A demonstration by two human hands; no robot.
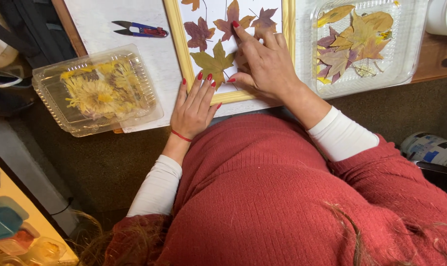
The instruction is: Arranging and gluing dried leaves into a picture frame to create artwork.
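Overhead view from a head-worn camera, looking down past a red knitted jumper with white sleeves under it.

Just beyond the jumper, the left hand lies flat, fingers straight and slightly spread, holding nothing; its fingertips press the lower rail of a pale wooden frame, which rests on a white board. To the left of that hand sits a closed clear plastic box of dried yellow flowers.

The right hand rests inside the frame on white backing paper. Its fingers are loosely curled, gripping nothing, and the index finger is stretched forward, its tip pressing a reddish-brown leaf.

About 5 pressed leaves already lie on the paper (the frame's upper part is cut off, so there may be more): a yellow-green leaf near the bottom rail, a dark red leaf above it, others further up. The arrangement looks partly filled, judging by the bare paper.

Further off, small blue-handled snips lie on the board at left. At right, an open clear tray holds many unused leaves.
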